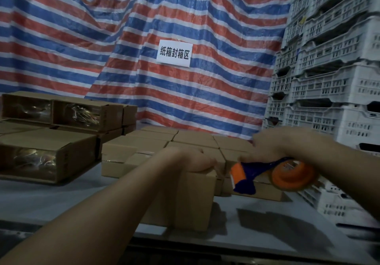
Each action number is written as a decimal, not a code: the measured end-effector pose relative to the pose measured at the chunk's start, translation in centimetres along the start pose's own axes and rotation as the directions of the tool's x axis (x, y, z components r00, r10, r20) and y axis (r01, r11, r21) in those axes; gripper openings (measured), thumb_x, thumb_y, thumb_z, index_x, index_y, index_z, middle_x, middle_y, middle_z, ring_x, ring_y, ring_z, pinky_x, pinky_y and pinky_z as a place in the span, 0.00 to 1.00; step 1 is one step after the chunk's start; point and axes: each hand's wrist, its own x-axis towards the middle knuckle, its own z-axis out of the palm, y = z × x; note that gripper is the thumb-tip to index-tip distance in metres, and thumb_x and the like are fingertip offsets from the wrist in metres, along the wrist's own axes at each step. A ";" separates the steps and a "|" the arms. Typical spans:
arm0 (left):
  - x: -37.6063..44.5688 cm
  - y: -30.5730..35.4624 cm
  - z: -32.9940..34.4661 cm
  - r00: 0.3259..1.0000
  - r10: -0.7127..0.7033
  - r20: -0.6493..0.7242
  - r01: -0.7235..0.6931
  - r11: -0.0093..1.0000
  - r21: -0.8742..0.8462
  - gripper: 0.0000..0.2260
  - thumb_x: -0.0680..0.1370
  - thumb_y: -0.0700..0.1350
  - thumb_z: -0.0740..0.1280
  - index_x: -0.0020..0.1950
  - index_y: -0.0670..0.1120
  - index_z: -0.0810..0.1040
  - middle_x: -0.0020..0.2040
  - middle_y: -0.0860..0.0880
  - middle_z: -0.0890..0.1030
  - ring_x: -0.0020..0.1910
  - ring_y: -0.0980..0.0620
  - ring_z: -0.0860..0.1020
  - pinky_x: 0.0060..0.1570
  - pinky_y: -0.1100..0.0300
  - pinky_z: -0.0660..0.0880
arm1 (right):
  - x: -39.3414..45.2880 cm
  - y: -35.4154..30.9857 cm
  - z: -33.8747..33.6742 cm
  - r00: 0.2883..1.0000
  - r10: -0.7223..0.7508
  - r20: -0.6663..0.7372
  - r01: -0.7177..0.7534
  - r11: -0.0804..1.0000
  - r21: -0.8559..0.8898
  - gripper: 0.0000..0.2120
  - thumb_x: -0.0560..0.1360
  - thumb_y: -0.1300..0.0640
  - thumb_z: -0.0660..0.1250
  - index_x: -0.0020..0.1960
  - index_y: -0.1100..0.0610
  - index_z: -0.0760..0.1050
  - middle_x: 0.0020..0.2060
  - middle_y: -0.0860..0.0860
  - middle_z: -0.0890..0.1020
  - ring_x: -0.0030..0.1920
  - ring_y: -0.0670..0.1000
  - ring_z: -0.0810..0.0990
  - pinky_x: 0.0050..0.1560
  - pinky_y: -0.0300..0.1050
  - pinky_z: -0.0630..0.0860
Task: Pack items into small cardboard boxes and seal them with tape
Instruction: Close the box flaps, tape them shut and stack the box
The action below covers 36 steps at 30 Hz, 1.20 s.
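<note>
1. Cardboard box (185,199), small and brown, stands near the front edge of the grey table (61,199); left hand (195,160) rests on its top, fingers curled over the far edge.
2. Right hand (277,143) grips a tape dispenser (267,172), blue body with an orange roll holder, held just right of the box top; motion blur hides the exact finger placing.
3. Behind, closed boxes (185,139) sit in tight rows.
4. Left side: stacked boxes (61,114) with clear taped ends.
5. Right: white crates (329,69) stacked high.
6. Far back: red, white and blue striped tarp (144,18) carrying a paper sign (174,53).
</note>
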 end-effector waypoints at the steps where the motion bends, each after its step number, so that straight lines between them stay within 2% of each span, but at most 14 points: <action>1: 0.0 0.1 0.0 1.000 0.001 0.003 -0.001 1.000 0.004 0.12 0.80 0.61 0.59 0.56 0.57 0.75 0.53 0.52 0.76 0.46 0.57 0.72 0.42 0.58 0.65 | 0.1 -1.5 0.2 0.999 0.005 -0.040 -0.012 0.983 -0.185 0.21 0.78 0.32 0.56 0.39 0.49 0.66 0.40 0.49 0.74 0.39 0.50 0.74 0.39 0.46 0.68; 4: -0.1 0.2 -0.2 1.000 0.001 -0.001 -0.001 1.000 0.004 0.12 0.79 0.62 0.59 0.55 0.58 0.75 0.49 0.55 0.74 0.43 0.58 0.71 0.46 0.55 0.66 | 0.4 -4.1 2.0 0.996 -0.036 -0.086 -0.015 0.848 -0.530 0.17 0.81 0.42 0.57 0.42 0.54 0.68 0.39 0.51 0.71 0.38 0.52 0.69 0.43 0.48 0.71; 6: -0.1 0.3 -0.4 1.000 -0.007 0.013 0.006 1.000 0.025 0.13 0.78 0.63 0.59 0.55 0.58 0.75 0.48 0.55 0.74 0.44 0.57 0.72 0.46 0.54 0.67 | 0.3 -3.4 3.8 0.993 0.016 -0.116 -0.064 0.906 -0.418 0.19 0.83 0.40 0.54 0.47 0.54 0.72 0.36 0.51 0.66 0.37 0.50 0.65 0.49 0.50 0.72; 10: 0.0 0.3 -0.6 0.999 -0.013 0.036 0.011 0.999 0.044 0.13 0.77 0.64 0.59 0.54 0.57 0.73 0.49 0.53 0.72 0.45 0.56 0.71 0.49 0.52 0.66 | -0.1 -0.3 9.0 0.931 0.090 -0.353 -0.173 0.962 -0.211 0.27 0.80 0.31 0.49 0.38 0.51 0.70 0.31 0.48 0.69 0.29 0.48 0.65 0.31 0.43 0.63; 16: -0.2 1.0 -0.7 0.999 -0.010 0.042 0.007 0.997 0.077 0.11 0.80 0.60 0.60 0.40 0.57 0.69 0.40 0.57 0.69 0.39 0.59 0.68 0.33 0.61 0.61 | -1.5 0.1 15.5 0.784 0.249 -0.568 -0.258 0.964 0.066 0.34 0.76 0.26 0.45 0.30 0.51 0.70 0.24 0.46 0.70 0.23 0.43 0.66 0.22 0.41 0.58; 19: -0.3 1.1 -0.6 0.999 -0.006 0.031 0.003 0.996 0.084 0.10 0.80 0.61 0.60 0.47 0.56 0.72 0.43 0.56 0.71 0.40 0.57 0.70 0.37 0.62 0.63 | -1.8 -0.3 16.4 0.795 0.273 -0.542 -0.245 0.961 0.126 0.34 0.76 0.26 0.45 0.32 0.51 0.71 0.27 0.46 0.73 0.25 0.44 0.69 0.23 0.41 0.60; 23: -0.5 0.8 -0.5 0.999 -0.037 0.018 0.035 0.997 0.070 0.25 0.78 0.65 0.60 0.69 0.52 0.72 0.65 0.48 0.75 0.60 0.48 0.73 0.58 0.50 0.68 | -2.2 -0.6 14.6 0.831 0.264 -0.489 -0.233 0.964 0.124 0.33 0.77 0.26 0.45 0.32 0.50 0.70 0.28 0.46 0.72 0.26 0.45 0.70 0.25 0.41 0.63; 25: -0.5 0.6 -0.4 0.999 -0.035 0.011 0.034 0.997 0.063 0.27 0.77 0.65 0.60 0.71 0.52 0.71 0.68 0.46 0.73 0.65 0.45 0.72 0.64 0.47 0.67 | -2.4 -1.0 12.5 0.776 0.263 -0.573 -0.216 0.965 0.149 0.35 0.75 0.25 0.43 0.34 0.50 0.74 0.29 0.45 0.75 0.28 0.44 0.73 0.26 0.40 0.66; 27: -0.6 0.5 -0.5 1.000 -0.017 0.007 0.017 0.998 0.055 0.27 0.78 0.65 0.60 0.71 0.52 0.71 0.69 0.46 0.73 0.67 0.45 0.71 0.65 0.47 0.66 | -2.4 -2.1 10.6 0.696 0.258 -0.671 -0.032 0.944 0.329 0.34 0.76 0.27 0.42 0.45 0.49 0.78 0.36 0.44 0.79 0.32 0.42 0.75 0.30 0.39 0.69; 28: -0.6 0.4 -0.6 1.000 -0.019 0.004 0.018 0.998 0.057 0.27 0.78 0.65 0.60 0.72 0.53 0.70 0.70 0.46 0.72 0.68 0.45 0.70 0.65 0.47 0.65 | -2.4 -3.0 9.5 0.702 0.269 -0.659 0.148 0.850 0.505 0.31 0.77 0.29 0.44 0.54 0.48 0.78 0.42 0.43 0.80 0.37 0.39 0.75 0.33 0.36 0.69; 30: -0.8 0.2 -0.8 0.999 -0.034 -0.002 0.034 0.998 0.057 0.30 0.78 0.67 0.58 0.76 0.52 0.65 0.74 0.45 0.68 0.72 0.44 0.66 0.70 0.44 0.61 | -2.1 -5.8 7.5 0.819 0.250 -0.516 0.387 0.423 0.819 0.25 0.82 0.35 0.49 0.69 0.46 0.71 0.54 0.39 0.78 0.46 0.35 0.76 0.46 0.34 0.71; 31: -0.9 0.2 -0.8 0.999 -0.033 -0.005 0.033 0.999 0.036 0.31 0.79 0.67 0.56 0.77 0.52 0.62 0.76 0.45 0.65 0.74 0.43 0.63 0.73 0.42 0.58 | -1.6 -7.3 6.8 0.877 0.232 -0.420 0.382 0.194 0.904 0.24 0.83 0.37 0.49 0.74 0.45 0.67 0.61 0.40 0.76 0.54 0.35 0.75 0.55 0.39 0.72; 33: -1.0 0.2 -0.9 1.000 0.007 -0.022 -0.008 0.999 -0.048 0.27 0.82 0.63 0.51 0.78 0.53 0.60 0.78 0.45 0.63 0.76 0.44 0.61 0.74 0.42 0.56 | -0.6 -10.5 6.4 0.943 0.192 -0.272 0.298 -0.121 0.947 0.25 0.83 0.37 0.50 0.77 0.43 0.63 0.71 0.47 0.73 0.65 0.47 0.73 0.70 0.54 0.68; 36: -1.2 0.2 -0.9 0.996 0.003 -0.091 -0.018 0.985 -0.172 0.24 0.84 0.59 0.48 0.77 0.50 0.64 0.75 0.44 0.68 0.73 0.46 0.66 0.74 0.46 0.58 | -0.2 -13.4 7.2 0.960 0.151 -0.236 0.279 -0.433 0.857 0.29 0.78 0.32 0.52 0.75 0.42 0.67 0.65 0.46 0.78 0.59 0.47 0.80 0.62 0.51 0.76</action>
